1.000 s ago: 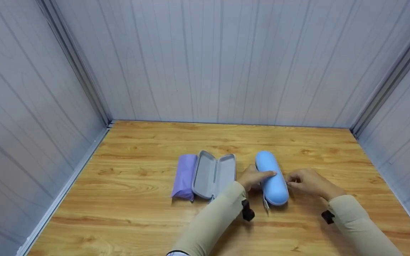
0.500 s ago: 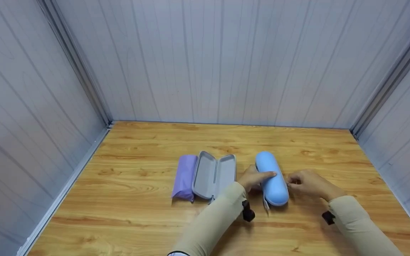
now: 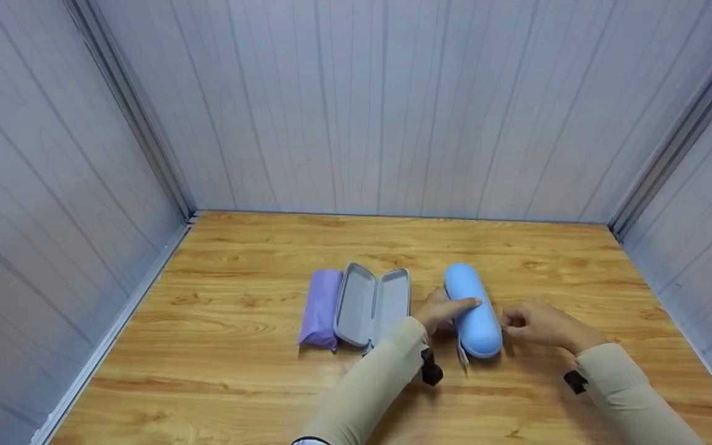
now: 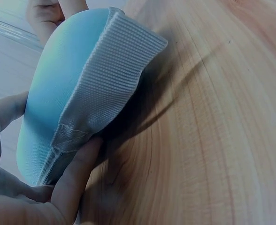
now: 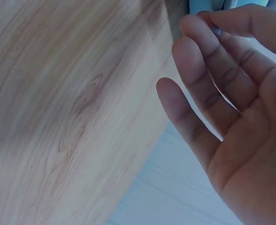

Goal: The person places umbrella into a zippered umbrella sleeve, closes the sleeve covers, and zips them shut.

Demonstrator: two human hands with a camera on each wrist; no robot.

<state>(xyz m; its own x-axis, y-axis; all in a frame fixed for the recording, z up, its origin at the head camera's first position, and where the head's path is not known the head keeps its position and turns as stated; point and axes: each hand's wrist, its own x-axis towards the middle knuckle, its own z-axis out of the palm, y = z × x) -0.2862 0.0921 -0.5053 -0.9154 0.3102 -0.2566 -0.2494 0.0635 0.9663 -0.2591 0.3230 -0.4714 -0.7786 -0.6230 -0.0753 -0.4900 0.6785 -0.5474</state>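
A light blue zip-up hard case [image 3: 468,309] lies on the table, its rounded top facing up. My left hand [image 3: 442,309] grips it from the left, thumb on top and fingers low along the side. In the left wrist view, a grey woven strap [image 4: 107,70] sticks out from the case's side above my fingertip. Over at the case's right edge, my right hand [image 3: 544,324] pinches a small zipper pull with thumb and index finger; the pull is mostly hidden. Its other fingers are loosely bent in the right wrist view.
An opened grey hard case [image 3: 373,306] lies left of my left hand, showing its lining. Against it on the left is a purple pouch [image 3: 321,307]. Pale panel walls [image 3: 343,111] enclose the wooden table [image 3: 220,371] at the back and sides.
My right hand has shifted slightly toward me and to the right along the case's edge. The left hand and the blue case stay in place.
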